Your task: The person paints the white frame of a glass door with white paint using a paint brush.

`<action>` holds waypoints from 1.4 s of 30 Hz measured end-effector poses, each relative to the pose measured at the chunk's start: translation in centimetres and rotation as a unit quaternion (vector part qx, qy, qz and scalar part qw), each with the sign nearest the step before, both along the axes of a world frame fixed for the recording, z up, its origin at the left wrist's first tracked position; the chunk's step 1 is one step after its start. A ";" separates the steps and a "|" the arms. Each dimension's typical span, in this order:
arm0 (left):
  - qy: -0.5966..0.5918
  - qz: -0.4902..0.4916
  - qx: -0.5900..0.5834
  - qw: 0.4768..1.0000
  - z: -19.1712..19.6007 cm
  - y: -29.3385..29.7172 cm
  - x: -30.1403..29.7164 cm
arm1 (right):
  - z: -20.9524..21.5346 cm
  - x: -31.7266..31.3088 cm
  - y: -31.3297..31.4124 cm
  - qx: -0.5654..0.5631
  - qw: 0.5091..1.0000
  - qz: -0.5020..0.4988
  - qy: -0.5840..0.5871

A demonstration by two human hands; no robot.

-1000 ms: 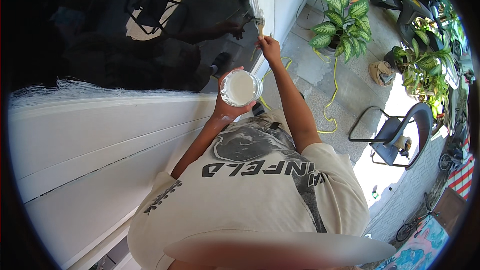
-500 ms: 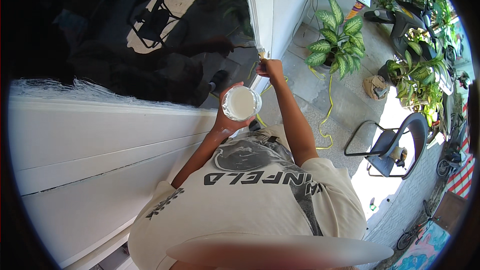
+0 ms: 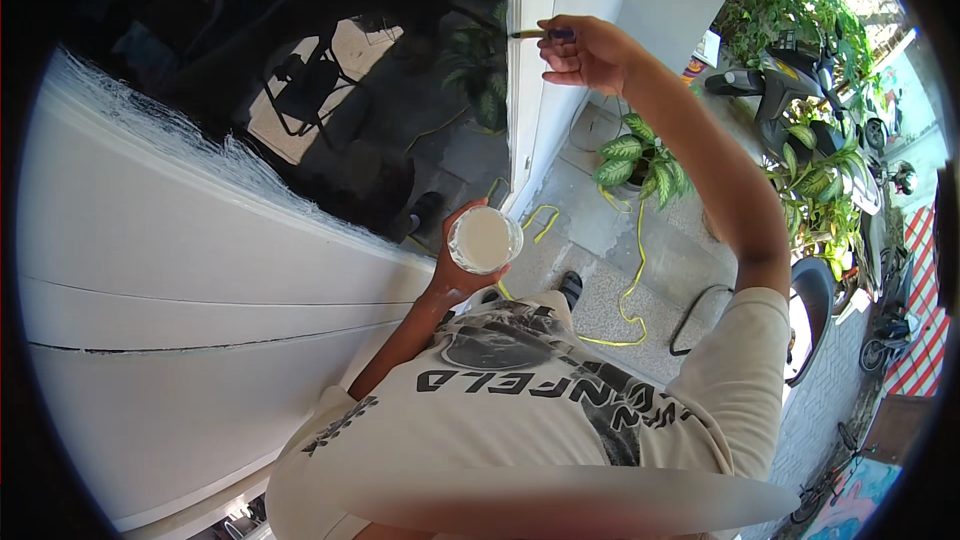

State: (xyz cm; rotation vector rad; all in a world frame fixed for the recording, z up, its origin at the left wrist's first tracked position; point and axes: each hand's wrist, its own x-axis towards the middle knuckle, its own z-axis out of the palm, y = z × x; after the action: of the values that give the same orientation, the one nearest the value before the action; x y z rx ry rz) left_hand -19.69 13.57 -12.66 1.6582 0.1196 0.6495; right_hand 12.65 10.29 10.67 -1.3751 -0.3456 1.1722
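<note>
My left hand (image 3: 455,275) holds a small round cup of white paint (image 3: 484,240) in front of my chest. My right hand (image 3: 585,53) is raised high and grips a thin paintbrush (image 3: 540,34), its tip against the white vertical frame (image 3: 525,90) beside the dark glass panel (image 3: 330,110). Rough white brush strokes edge the glass where it meets the white painted wall (image 3: 180,280) on the left.
A yellow cord (image 3: 632,280) lies on the concrete floor by my shoe (image 3: 570,287). A potted leafy plant (image 3: 640,165) stands near the frame, a metal chair (image 3: 800,310) is at the right, and more plants and a scooter (image 3: 800,100) are beyond.
My right hand has lifted the brush from low on the frame to high up on it. The view has swung, and the cup stays held in my left hand.
</note>
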 end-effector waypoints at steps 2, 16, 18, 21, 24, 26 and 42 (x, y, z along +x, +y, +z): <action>-0.003 -0.002 -0.009 1.000 -0.1 -0.1 0.4 | 4.5 0.6 0.3 -0.011 0.999 0.015 -0.028; -0.054 -0.010 -0.017 0.998 -0.4 -0.1 1.6 | 25.8 -2.2 -1.3 0.163 0.964 0.012 -0.207; -0.065 -0.008 -0.010 0.998 -0.8 0.0 1.7 | 26.5 -2.6 -2.0 0.210 0.941 0.017 -0.264; -0.049 0.006 -0.007 0.999 -0.6 0.3 1.3 | 23.7 -2.2 -1.0 0.284 0.865 -0.034 -0.412; -0.063 -0.015 -0.032 0.997 -1.0 0.2 1.4 | 18.2 -1.5 1.0 0.288 0.835 -0.074 -0.463; -0.080 -0.027 -0.043 0.995 -0.3 0.0 2.2 | 15.2 -1.0 2.0 0.248 0.857 -0.093 -0.442; -0.041 0.007 0.030 0.999 0.8 0.1 1.7 | -24.0 -5.9 2.9 0.170 0.907 -0.251 -0.292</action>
State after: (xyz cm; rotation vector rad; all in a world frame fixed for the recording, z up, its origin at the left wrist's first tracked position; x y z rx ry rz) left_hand -18.02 13.69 -11.89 1.6870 0.0536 0.7377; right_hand 6.77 13.18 -13.30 -1.3676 -0.5490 0.2384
